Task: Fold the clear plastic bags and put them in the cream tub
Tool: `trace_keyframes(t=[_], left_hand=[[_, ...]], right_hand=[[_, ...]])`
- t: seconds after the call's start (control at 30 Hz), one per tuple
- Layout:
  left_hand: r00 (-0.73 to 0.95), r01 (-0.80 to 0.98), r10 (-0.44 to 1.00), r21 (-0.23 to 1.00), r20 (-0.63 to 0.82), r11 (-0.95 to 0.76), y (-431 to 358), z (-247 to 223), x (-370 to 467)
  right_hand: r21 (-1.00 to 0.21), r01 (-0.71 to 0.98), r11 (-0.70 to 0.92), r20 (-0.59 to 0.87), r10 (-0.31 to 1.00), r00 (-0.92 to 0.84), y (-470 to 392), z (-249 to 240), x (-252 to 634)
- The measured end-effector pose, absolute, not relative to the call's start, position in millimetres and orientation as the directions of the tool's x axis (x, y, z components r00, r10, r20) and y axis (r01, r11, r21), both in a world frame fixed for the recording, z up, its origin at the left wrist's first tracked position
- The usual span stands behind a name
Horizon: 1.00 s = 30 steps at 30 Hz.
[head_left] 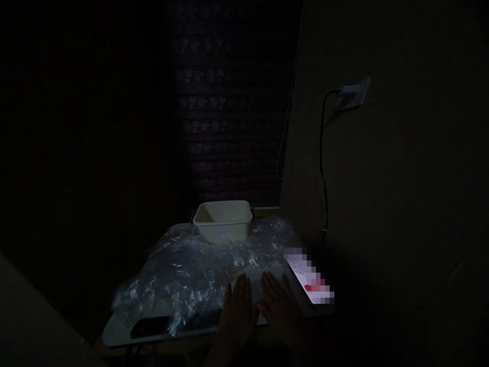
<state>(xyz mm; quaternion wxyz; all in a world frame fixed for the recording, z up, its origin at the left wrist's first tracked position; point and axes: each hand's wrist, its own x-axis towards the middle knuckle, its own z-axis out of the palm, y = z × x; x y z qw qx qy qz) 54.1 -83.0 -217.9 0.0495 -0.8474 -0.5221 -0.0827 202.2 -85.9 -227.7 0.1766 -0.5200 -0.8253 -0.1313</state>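
Observation:
My left hand [237,306] lies flat near the front of a small white table [118,326], fingers stretched out and pointing away from me. Beside it my right hand [278,303] rests in the same way, its fingers a little spread and its thumb close to the left hand. Under the fingertips is a pale, flat patch [263,272]; in this dim light I cannot make out what it is. A crumpled sheet of clear plastic [187,275] covers much of the tabletop to the left of my hands and behind them.
A cream plastic tub [223,229] stands on the plastic at the back. A lit, blurred-out screen [311,280] lies at the right edge. Along the right wall a black cord [321,148] hangs from an outlet [353,96]. Behind the table is a dark window blind [229,127].

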Motion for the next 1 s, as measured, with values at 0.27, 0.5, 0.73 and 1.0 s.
trace_keyframes(t=[0.27, 0.5, 0.73, 1.0], left_hand=[[0.428, 0.900, 0.883, -0.005, 0.191, -0.435, -83.2, -217.8, 55.7], [0.422, 0.902, 0.888, 0.008, 0.182, -0.431, -82.8, -218.5, 55.9], [0.422, 0.901, 0.880, 0.001, 0.220, -0.433, -83.3, -220.5, 54.9], [0.439, 0.893, 0.862, -0.020, 0.255, -0.449, -84.0, -219.9, 54.3]], right_hand=[[-0.024, 0.975, 0.220, 0.424, 0.886, -0.189, -77.9, -248.8, 213.7], [0.013, 0.959, 0.283, 0.441, 0.859, -0.260, -78.4, -240.7, 203.7], [-0.013, 0.948, 0.319, 0.398, 0.871, -0.288, -86.6, -229.2, 200.6], [-0.059, 0.945, 0.322, 0.294, 0.910, -0.292, -88.0, -222.3, 203.9]])
